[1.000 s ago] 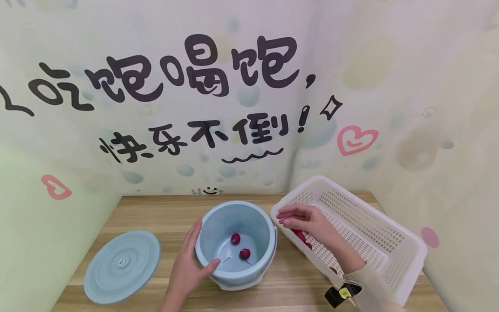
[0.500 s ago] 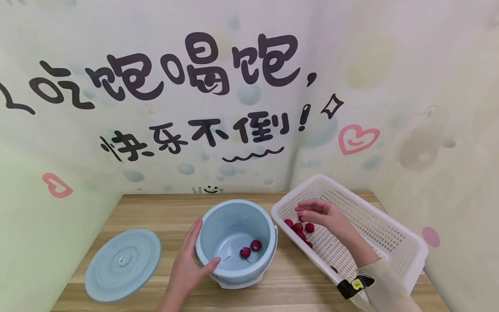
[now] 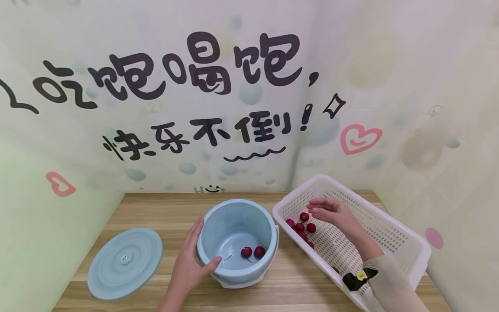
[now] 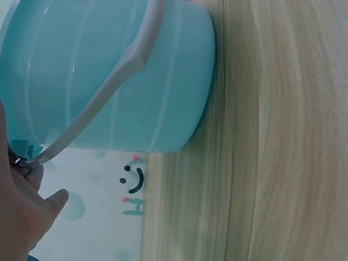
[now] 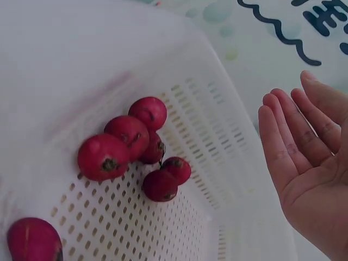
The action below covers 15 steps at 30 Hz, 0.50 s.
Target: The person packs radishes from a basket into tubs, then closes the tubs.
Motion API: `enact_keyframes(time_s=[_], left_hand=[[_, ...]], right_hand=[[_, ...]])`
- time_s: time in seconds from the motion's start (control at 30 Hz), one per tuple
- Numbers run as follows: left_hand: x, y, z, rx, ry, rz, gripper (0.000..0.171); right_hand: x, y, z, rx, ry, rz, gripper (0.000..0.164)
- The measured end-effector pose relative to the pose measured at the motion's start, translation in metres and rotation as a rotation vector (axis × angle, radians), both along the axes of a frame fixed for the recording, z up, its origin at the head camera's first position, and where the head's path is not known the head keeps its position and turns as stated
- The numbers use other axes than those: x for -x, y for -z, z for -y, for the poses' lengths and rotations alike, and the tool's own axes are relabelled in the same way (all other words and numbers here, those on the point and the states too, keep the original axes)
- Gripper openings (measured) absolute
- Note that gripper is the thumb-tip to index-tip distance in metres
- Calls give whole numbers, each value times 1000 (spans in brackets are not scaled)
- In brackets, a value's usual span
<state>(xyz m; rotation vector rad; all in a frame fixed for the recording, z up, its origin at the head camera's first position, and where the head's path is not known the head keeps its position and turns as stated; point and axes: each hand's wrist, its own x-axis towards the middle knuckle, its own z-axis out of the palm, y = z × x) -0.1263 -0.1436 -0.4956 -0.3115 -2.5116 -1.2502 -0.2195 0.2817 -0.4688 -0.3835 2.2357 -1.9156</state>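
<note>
My left hand (image 3: 189, 264) holds the light blue bucket (image 3: 208, 216) at its left side, thumb over the front rim and fingers along the outer wall. Two red radishes (image 3: 259, 252) lie side by side on the bucket's bottom, to the right. At the right, my right hand (image 3: 331, 212) hovers over the white plastic basket (image 3: 390, 225), its fingers loosely extended and its palm bare in the right wrist view. Several radishes (image 5: 103, 156) cluster at the basket's left end, just left of the fingertips; another radish (image 5: 35, 239) lies apart from them.
A round blue lid (image 3: 124, 263) lies on the wooden table (image 3: 163, 208) left of the bucket. The bucket's pale handle (image 4: 122, 70) hangs down against its side. A printed wall (image 3: 249, 130) stands close behind, and the basket reaches near the right side wall.
My right hand has moved right, from the basket's left rim to over its inside, uncovering the radishes there. One radish in the bucket has rolled right, beside the other. The left hand stays put.
</note>
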Motion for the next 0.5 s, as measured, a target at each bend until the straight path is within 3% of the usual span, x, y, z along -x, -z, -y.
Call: enact_keyframes(time_s=[0.3, 0.5], left_hand=[[0, -1, -2, -2, -1, 9, 102], [-2, 0, -2, -5, -7, 9, 103]], right_hand=[[15, 26, -19, -14, 50, 49, 47], [20, 66, -36, -199, 6, 155, 50]])
